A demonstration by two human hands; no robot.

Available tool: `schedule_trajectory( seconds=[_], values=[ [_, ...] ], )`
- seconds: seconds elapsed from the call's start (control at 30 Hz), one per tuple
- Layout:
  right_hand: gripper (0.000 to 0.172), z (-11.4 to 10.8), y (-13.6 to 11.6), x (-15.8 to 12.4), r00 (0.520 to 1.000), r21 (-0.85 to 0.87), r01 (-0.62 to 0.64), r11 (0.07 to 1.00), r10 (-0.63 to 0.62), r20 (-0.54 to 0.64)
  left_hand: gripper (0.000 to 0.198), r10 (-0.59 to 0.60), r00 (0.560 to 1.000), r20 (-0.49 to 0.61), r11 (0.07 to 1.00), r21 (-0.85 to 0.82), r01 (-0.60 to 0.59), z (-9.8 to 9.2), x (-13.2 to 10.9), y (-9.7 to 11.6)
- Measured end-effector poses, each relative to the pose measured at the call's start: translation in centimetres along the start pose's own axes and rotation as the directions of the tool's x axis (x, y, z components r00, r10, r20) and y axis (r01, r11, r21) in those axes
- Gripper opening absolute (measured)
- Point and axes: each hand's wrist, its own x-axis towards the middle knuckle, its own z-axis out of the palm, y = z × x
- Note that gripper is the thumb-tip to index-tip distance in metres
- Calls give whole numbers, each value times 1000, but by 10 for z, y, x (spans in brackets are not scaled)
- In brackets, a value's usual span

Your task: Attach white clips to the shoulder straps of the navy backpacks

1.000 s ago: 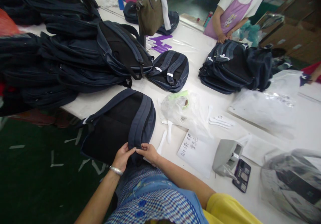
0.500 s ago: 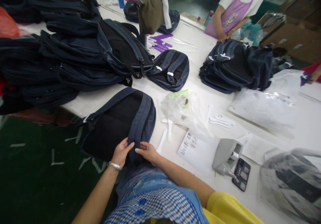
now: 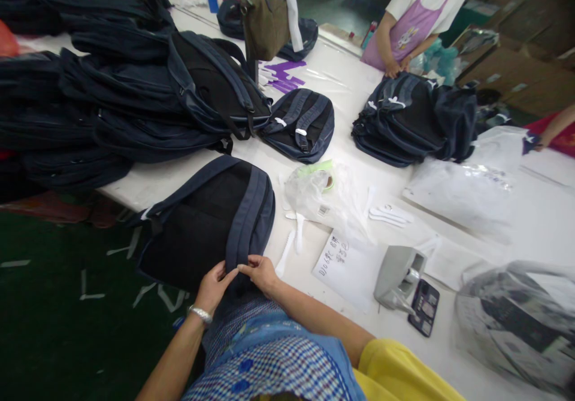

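A navy backpack (image 3: 193,227) with a black back panel lies on the near table edge, its straps facing up. My left hand (image 3: 214,287) is closed on the lower end of the right-hand shoulder strap (image 3: 248,212). From the other side my right hand (image 3: 261,274) pinches the same strap end, the fingertips of both hands almost meeting. What lies under the fingers is hidden. A white strip (image 3: 146,212) is wrapped on the other strap at the left. More white strips (image 3: 291,242) lie on the table beside the backpack.
Stacked navy backpacks (image 3: 135,96) fill the left. A small backpack (image 3: 300,124) and another pile (image 3: 404,120) lie farther back, near a co-worker in a purple apron (image 3: 404,30). To my right are a plastic bag (image 3: 309,191), paper sheet (image 3: 344,269), tape dispenser (image 3: 398,278) and phone (image 3: 424,307).
The view has shifted slightly. My fingertips have drawn closer together at the strap end, and the backpack stays in place.
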Motion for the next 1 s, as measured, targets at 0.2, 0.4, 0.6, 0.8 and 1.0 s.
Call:
schedule_trajectory(
  seconds=[0.2,0.4,0.6,0.8,1.0],
  values=[
    [31,-16,-8,10,973,-229,124,965,-164,-163,48,-29,999,35,995,-95,32,17,8,10],
    [23,-74,-11,8,958,-327,14,945,-106,-265,46,-87,996,-26,980,-180,81,26,19,-6],
    [27,-129,-10,-10,953,-908,30,418,-286,-101,44,-104,995,-2,976,-191,101,24,24,-9],
    [19,-132,-14,-8,929,-939,343,18,-158,336,44,-90,996,25,975,-201,93,23,21,-9],
    [15,-144,-16,-4,983,-981,172,89,-85,164,45,-80,997,21,972,-220,83,24,20,-8]
  ],
)
